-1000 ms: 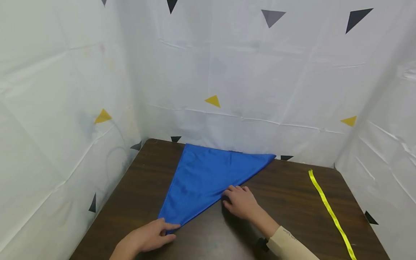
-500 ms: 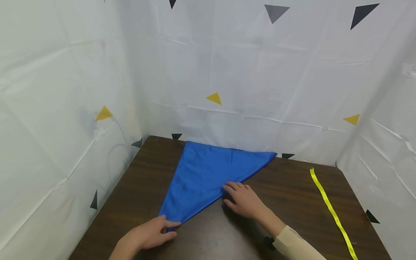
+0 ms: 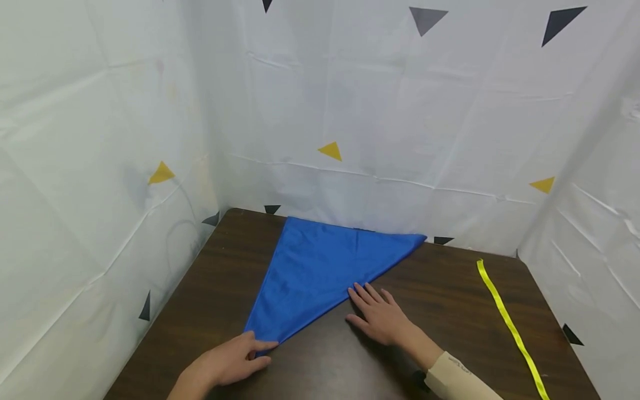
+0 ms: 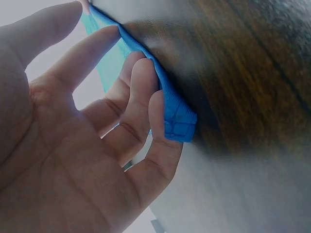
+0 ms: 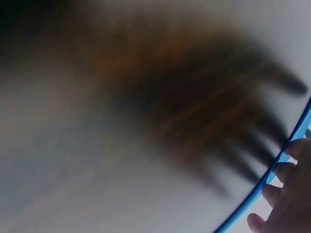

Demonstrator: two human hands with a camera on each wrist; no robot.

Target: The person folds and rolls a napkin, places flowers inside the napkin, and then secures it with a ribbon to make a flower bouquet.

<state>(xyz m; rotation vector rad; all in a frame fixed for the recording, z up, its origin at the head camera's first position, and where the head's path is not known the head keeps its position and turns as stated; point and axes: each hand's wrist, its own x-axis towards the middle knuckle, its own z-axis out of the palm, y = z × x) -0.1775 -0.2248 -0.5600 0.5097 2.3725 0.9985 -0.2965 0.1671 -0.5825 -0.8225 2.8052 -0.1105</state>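
Observation:
A blue cloth (image 3: 320,261) lies folded into a triangle, its long folded edge running from the near left to the far right. At the near corner my left hand (image 3: 225,358) touches the cloth with its fingertips, index finger stretched along the edge. The left wrist view shows the thumb apart from the cloth and the other fingers bent lightly against its blue corner (image 4: 179,124). Farther along the folded edge my right hand (image 3: 382,319) lies with spread, straight fingers, tips on the cloth. In the right wrist view its fingers (image 5: 286,172) touch the blue edge.
A yellow ribbon (image 3: 505,316) lies lengthwise on the right side of the dark wooden table (image 3: 435,294). White sheeting (image 3: 380,111) with black, grey and yellow triangles surrounds the table at the back and both sides. The cloth's far edge reaches the table's back edge.
My right hand has shifted slightly right and toward me, and its fingers have straightened and spread. My left hand and the cloth look unmoved; the head view tilted slightly.

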